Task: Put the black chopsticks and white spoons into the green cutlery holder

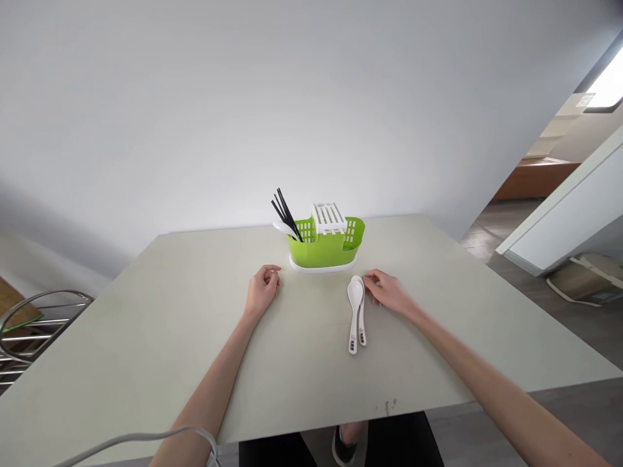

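Near the back of the table stands a green basket (324,251) with a white base and a white slatted rack on top. Black chopsticks (285,213) and a white spoon (283,227) lean out of its left end. In front of it, two white spoons (355,297) lie one partly over the other, handles toward me. My right hand (384,288) rests at their right, fingers curled beside the bowls; whether it grips anything is hidden. My left hand (263,285) lies loosely closed on the table, left of the basket's front, with nothing visible in it.
The pale table (160,311) meets a plain wall (292,110) at the back. A grey cable (131,438) crosses my left forearm at the lower left. A metal rack (36,331) stands beyond the left edge, and a bag (586,279) sits on the floor at the right.
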`<state>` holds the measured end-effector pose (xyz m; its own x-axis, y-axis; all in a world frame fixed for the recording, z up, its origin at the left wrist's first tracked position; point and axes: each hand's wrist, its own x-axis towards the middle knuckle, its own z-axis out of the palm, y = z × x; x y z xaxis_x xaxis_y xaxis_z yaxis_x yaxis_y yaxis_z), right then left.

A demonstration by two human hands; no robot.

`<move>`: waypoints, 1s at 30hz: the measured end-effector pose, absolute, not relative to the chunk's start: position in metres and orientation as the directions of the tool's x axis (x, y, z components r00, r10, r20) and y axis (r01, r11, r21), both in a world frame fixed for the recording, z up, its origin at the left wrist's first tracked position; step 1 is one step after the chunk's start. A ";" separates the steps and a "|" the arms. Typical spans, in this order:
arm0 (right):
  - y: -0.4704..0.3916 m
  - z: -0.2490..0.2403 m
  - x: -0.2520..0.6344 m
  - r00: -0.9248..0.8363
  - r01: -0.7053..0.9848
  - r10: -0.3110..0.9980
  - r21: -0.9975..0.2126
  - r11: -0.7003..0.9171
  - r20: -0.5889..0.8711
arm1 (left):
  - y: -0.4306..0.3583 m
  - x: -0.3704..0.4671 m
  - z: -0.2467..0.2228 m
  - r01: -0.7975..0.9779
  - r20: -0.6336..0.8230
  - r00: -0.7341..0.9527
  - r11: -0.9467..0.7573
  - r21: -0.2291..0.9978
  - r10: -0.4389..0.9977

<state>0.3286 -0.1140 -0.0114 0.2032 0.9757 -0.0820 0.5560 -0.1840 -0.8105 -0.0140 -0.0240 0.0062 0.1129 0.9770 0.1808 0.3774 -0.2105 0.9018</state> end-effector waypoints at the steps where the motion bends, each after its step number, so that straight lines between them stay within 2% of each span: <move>1: -0.112 -0.010 0.327 0.205 0.560 0.975 -0.807 -0.186 -0.082 | -0.024 -0.014 0.007 0.377 0.182 0.116 -0.213 0.901 0.976; 7: -0.107 -0.004 0.320 0.196 0.592 0.977 -0.784 -0.186 -0.084 | -0.026 -0.012 0.009 0.395 0.160 0.124 -0.197 0.897 0.979; 14: -0.104 -0.006 0.331 0.081 0.575 0.992 -0.809 -0.123 -0.093 | -0.026 -0.012 0.007 0.390 0.165 0.139 -0.207 0.897 0.976; 21: -0.111 0.001 0.361 0.118 0.638 0.992 -0.762 -0.108 -0.041 | -0.025 -0.012 0.004 0.390 0.177 0.151 -0.223 0.893 0.973; 25: -0.115 0.018 0.388 0.165 0.678 0.986 -0.723 -0.133 -0.026 | -0.026 -0.011 0.003 0.409 0.177 0.159 -0.228 0.883 0.971; 30: -0.118 0.064 0.399 0.076 0.736 0.996 -0.676 -0.026 0.045 | -0.026 -0.010 0.002 0.423 0.185 0.159 -0.236 0.875 0.970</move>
